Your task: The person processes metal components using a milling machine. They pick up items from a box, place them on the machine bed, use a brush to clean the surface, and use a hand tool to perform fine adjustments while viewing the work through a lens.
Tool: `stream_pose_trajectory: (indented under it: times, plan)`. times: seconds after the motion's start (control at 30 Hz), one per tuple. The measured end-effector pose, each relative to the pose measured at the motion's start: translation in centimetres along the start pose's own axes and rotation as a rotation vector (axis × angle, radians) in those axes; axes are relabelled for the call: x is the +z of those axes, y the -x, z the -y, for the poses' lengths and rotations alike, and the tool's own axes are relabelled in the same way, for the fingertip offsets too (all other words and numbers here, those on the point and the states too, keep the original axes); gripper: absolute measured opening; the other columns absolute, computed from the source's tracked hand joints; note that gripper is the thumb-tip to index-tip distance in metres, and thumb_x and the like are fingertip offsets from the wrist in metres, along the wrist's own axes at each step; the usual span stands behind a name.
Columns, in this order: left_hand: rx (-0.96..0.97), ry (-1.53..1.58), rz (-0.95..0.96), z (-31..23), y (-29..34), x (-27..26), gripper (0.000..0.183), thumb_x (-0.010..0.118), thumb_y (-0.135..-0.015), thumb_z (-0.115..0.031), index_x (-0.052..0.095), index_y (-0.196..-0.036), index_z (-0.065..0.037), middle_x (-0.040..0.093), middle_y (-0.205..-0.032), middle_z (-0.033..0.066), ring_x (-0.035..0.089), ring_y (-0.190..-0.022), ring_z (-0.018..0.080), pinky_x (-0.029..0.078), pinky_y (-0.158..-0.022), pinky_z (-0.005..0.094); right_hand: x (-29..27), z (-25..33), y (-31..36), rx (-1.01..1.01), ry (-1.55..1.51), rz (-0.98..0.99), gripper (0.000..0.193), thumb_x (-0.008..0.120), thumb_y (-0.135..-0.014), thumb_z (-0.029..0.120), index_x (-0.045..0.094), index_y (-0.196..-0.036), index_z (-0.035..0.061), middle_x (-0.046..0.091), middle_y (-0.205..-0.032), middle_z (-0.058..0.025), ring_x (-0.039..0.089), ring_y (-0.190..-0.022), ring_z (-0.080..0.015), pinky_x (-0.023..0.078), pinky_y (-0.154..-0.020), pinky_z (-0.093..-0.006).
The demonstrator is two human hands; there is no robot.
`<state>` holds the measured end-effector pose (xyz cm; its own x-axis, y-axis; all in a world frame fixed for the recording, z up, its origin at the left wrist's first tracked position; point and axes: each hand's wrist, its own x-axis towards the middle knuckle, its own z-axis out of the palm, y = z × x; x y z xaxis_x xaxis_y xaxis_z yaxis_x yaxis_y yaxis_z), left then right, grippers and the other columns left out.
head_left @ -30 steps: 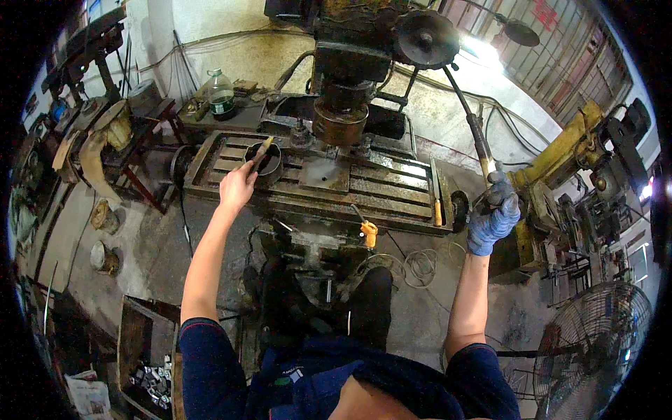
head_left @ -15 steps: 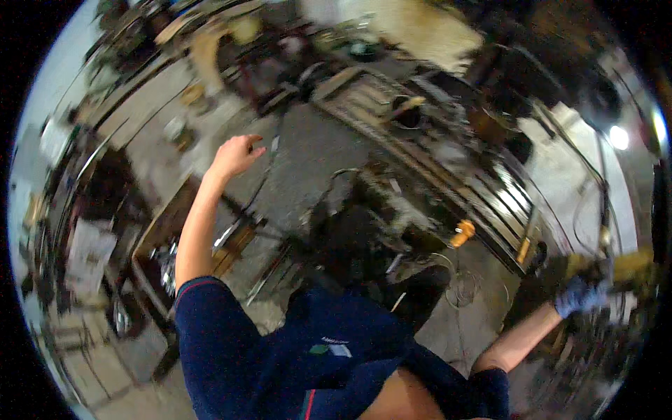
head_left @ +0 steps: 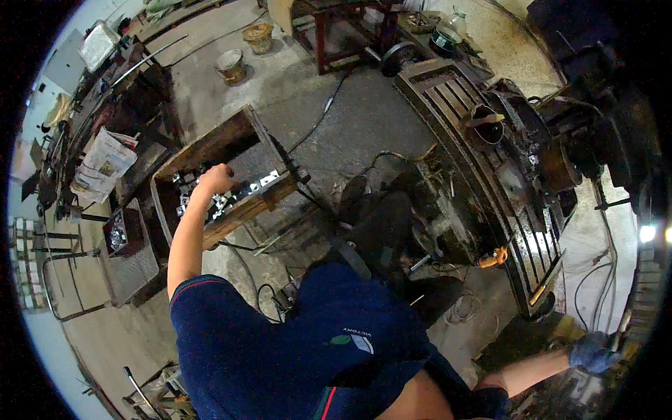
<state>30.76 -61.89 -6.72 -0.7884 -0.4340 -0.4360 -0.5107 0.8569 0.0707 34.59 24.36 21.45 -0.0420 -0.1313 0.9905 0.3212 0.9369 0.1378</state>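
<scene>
My bare left hand (head_left: pixel 218 180) is bent at the fingers, its grip hidden from me, over small metal parts (head_left: pixel 266 182) lying beneath and either side of it inside the wooden box (head_left: pixel 238 222), while my gloved right hand (head_left: pixel 593 352), well apart, is closed around a lever handle (head_left: pixel 622 327), the slotted machine table (head_left: pixel 448 105) standing between.

Just one head-worn fisheye, looking steeply down over the navy shirt (head_left: pixel 259 336), pretty close; wooden box (head_left: pixel 241 219) left, machine table (head_left: pixel 448 98) right. Far right edge's kinda murky, tbh.
</scene>
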Motion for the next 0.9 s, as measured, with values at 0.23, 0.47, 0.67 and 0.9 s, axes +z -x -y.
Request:
stream_pose_trajectory:
  times: [0.23, 0.47, 0.67, 0.9]
  plan:
    - [0.129, -0.266, -0.043, 2.1, -4.3, 4.3, 0.031, 0.066, -0.059, -0.025, 0.063, -0.084, -0.006, 0.063, -0.090, 0.0158, 0.061, -0.084, 0.0319, 0.050, -0.072, 0.0413, 0.7, 2.1, -5.4, 0.214, -0.670, -0.167, 0.027, 0.058, -0.079, 0.012, 0.057, -0.102, -0.0011, 0.062, -0.085, -0.0070, 0.057, -0.070, -0.0180, 0.045, -0.064, -0.0253]
    - [0.326, -0.497, -0.019, 3.1, -8.6, 6.5, 0.027, 0.061, -0.064, -0.026, 0.063, -0.086, -0.011, 0.063, -0.087, 0.0132, 0.061, -0.082, 0.0299, 0.049, -0.069, 0.0412, -0.5, 1.9, -6.7, 0.020, -0.164, -0.097, 0.026, 0.050, -0.081, 0.008, 0.056, -0.103, -0.0033, 0.061, -0.093, -0.0117, 0.059, -0.081, -0.0229, 0.046, -0.075, -0.0297]
    - [0.236, -0.388, -0.003, 1.9, -7.8, 4.9, 0.029, 0.062, -0.070, -0.029, 0.059, -0.089, -0.007, 0.062, -0.091, 0.0152, 0.059, -0.086, 0.0342, 0.048, -0.074, 0.0425, -3.7, 6.6, -2.5, 0.088, 0.052, 0.013, 0.027, 0.042, -0.083, 0.005, 0.056, -0.103, -0.0049, 0.061, -0.099, -0.0140, 0.060, -0.089, -0.0247, 0.047, -0.084, -0.0331]
    - [0.042, -0.005, -0.193, 1.5, -7.5, 4.9, 0.058, 0.070, -0.061, -0.040, 0.056, -0.106, -0.006, 0.059, -0.102, 0.0174, 0.057, -0.093, 0.0345, 0.047, -0.078, 0.0416, -3.6, 10.2, 17.3, 1.177, -0.767, 0.614, 0.024, 0.061, -0.080, 0.018, 0.063, -0.097, 0.0016, 0.062, -0.087, -0.0039, 0.054, -0.078, -0.0111, 0.043, -0.070, -0.0259]
